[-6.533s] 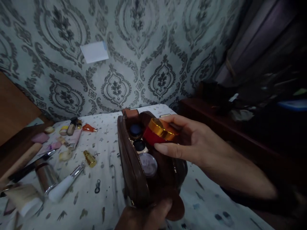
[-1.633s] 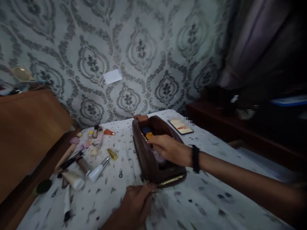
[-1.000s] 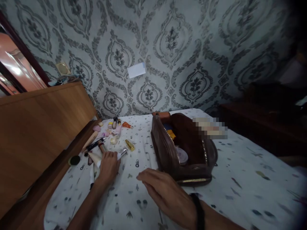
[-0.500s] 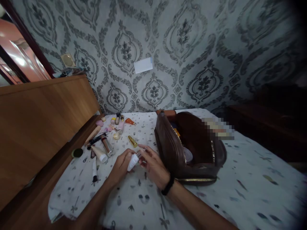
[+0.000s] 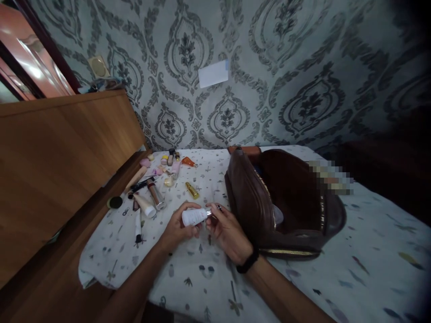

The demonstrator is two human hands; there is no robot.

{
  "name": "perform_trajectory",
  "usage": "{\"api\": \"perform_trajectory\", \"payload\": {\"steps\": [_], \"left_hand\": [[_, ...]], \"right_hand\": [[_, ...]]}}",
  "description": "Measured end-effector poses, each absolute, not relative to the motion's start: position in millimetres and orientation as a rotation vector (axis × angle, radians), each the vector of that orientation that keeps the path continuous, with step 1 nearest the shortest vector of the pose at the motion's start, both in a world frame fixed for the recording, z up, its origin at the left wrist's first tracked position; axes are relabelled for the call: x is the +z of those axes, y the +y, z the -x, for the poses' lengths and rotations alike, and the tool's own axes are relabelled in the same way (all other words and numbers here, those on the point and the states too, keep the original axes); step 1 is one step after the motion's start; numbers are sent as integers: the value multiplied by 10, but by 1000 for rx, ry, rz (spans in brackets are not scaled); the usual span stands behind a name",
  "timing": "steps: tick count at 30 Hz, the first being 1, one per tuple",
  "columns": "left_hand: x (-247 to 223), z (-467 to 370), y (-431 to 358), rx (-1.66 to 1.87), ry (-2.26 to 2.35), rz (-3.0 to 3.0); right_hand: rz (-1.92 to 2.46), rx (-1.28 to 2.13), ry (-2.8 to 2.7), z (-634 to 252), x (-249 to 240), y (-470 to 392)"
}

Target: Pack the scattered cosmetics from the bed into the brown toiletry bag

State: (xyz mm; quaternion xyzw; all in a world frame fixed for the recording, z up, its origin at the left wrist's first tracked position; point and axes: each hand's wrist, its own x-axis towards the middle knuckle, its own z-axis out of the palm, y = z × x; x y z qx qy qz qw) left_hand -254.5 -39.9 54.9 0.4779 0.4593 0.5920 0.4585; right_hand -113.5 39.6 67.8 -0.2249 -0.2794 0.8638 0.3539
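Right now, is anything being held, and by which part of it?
A white bottle: the left hand grips its white body, while the right hand has its silvery top end.

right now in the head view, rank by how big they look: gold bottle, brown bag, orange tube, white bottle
1. Brown bag, by far
2. White bottle, partly covered by fingers
3. Gold bottle and orange tube: too alike to rank, and the tube lies farther back

Our right hand [image 5: 228, 231] has bare cloth [image 5: 208, 287] nearer us; the open bag's wall [image 5: 240, 197] blocks its right.
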Motion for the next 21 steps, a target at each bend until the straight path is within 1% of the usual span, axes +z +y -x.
{"api": "perform_trajectory", "payload": {"steps": [5, 13, 17, 21], "left_hand": [[551, 2540, -424, 1470, 1109, -1195], [494, 2550, -441, 1484, 1154, -1127], [576, 2496, -458, 1614, 1145, -877], [647, 2453, -459, 1688, 1170, -648]], "right_hand": [[641, 2328, -684, 1134, 631, 369], [625, 2369, -658, 1123, 610, 350], [546, 2295, -773, 1111, 664, 288], [431, 2088, -1073, 1005, 875, 224]]}}
